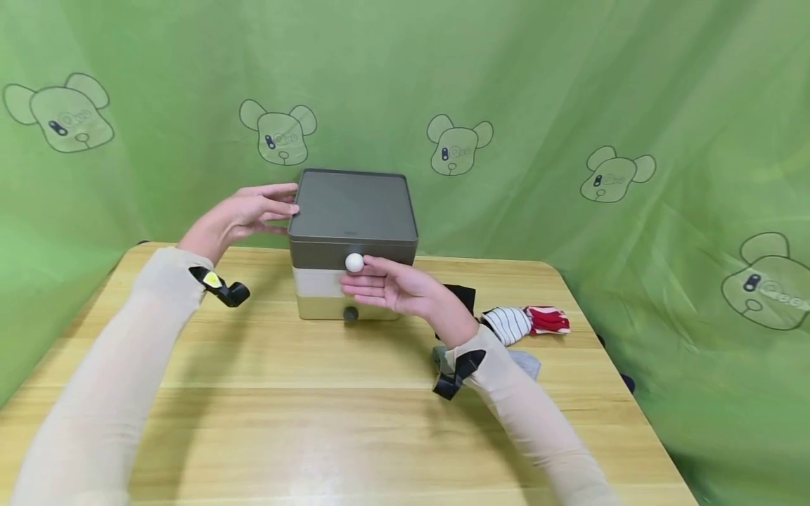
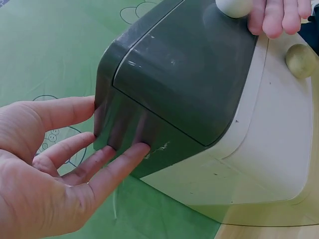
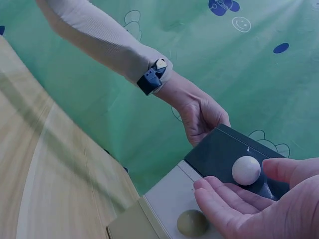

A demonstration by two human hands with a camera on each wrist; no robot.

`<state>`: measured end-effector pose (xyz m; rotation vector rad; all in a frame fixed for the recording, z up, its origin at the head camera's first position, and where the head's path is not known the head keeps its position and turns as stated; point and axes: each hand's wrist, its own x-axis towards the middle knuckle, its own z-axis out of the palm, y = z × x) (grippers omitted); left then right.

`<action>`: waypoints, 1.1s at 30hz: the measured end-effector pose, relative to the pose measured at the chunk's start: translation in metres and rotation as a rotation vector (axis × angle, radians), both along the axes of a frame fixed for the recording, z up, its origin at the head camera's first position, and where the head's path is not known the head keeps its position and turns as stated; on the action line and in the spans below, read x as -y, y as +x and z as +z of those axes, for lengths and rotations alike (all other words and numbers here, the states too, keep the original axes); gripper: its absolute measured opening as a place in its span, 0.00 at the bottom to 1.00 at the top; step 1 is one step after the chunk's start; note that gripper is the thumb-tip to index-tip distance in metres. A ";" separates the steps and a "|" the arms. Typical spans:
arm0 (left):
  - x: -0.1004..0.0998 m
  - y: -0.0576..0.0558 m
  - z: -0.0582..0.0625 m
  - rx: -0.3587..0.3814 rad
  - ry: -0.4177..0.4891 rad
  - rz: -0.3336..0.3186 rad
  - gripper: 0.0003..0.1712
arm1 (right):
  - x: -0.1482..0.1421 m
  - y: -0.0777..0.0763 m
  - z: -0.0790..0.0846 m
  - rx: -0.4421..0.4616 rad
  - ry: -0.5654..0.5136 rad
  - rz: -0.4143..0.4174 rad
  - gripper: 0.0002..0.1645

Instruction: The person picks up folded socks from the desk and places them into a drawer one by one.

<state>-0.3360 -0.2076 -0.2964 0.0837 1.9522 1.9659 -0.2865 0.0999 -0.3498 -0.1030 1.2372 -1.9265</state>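
Note:
A three-tier drawer box [image 1: 354, 204] stands at the back of the table, with a dark grey top tier, a white middle and a beige bottom. My left hand [image 1: 247, 211] touches the box's left side with outstretched fingertips [image 2: 142, 148]. In front of the top drawer, my right hand [image 1: 405, 284] has its thumb and fingers spread around the white knob [image 3: 246, 171]. The thumb is right beside the knob; whether it touches cannot be told. An olive knob [image 3: 192, 223] sits on the middle drawer, and a dark knob [image 1: 350, 314] on the bottom one.
Right of the box lie a white striped cloth bundle [image 1: 506, 324], a red one [image 1: 548, 320], a black cloth [image 1: 465, 295] and a grey cloth [image 1: 526, 362], partly behind my right arm. A green curtain [image 1: 380, 84] hangs behind the wooden table [image 1: 304, 422].

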 end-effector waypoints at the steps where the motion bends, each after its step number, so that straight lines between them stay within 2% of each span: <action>1: 0.000 0.000 0.000 0.001 0.001 -0.002 0.42 | 0.000 0.000 -0.001 0.007 -0.011 -0.004 0.19; 10: -0.001 0.001 0.003 0.023 0.007 -0.001 0.43 | 0.004 0.002 -0.003 0.014 -0.050 -0.034 0.18; 16: -0.002 0.001 0.004 0.030 -0.006 0.002 0.43 | 0.003 0.007 -0.007 -0.028 -0.035 -0.047 0.17; 23: -0.004 0.001 0.006 0.023 -0.025 -0.004 0.43 | -0.001 0.023 -0.006 -0.150 0.055 -0.027 0.26; 33: -0.004 0.002 0.006 0.029 -0.032 -0.010 0.42 | -0.010 0.054 -0.002 -0.292 0.188 0.016 0.26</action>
